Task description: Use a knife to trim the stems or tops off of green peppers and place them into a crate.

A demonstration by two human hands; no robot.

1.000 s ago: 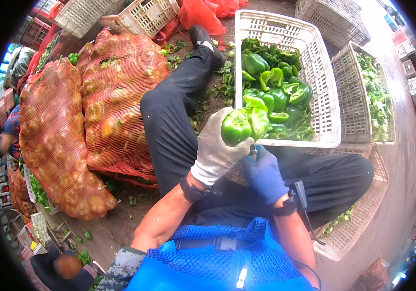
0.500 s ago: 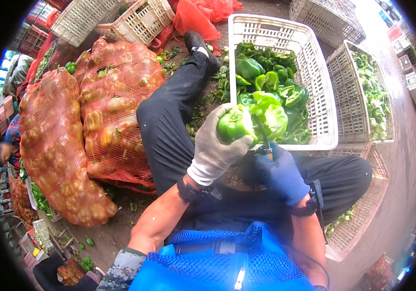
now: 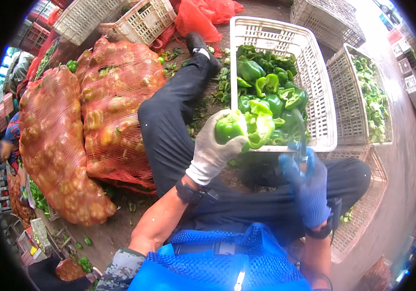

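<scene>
My left hand (image 3: 213, 150), in a pale grey glove, is closed around a green bell pepper (image 3: 230, 128) at the near left corner of a white plastic crate (image 3: 325, 116). A cut piece of pepper (image 3: 261, 130) sits against its right side, over the crate's near rim; whether the two are still joined I cannot tell. My right hand (image 3: 307, 174), in a blue glove, is closed on a knife (image 3: 300, 127), apart from the pepper. Motion smears the hand and blade. Whole and cut green peppers (image 3: 252, 70) lie inside the crate.
Two red mesh sacks (image 3: 55, 150) of produce stand at my left. More crates (image 3: 348, 92) line the right, one holding green scraps. Pale crates (image 3: 142, 24) and red netting (image 3: 196, 19) are at the back. Another person (image 3: 11, 140) is at far left.
My right hand has drawn the knife away from the pepper, to the right and slightly nearer me. The cut piece beside my left hand has shifted lower and left. My left hand has barely moved.
</scene>
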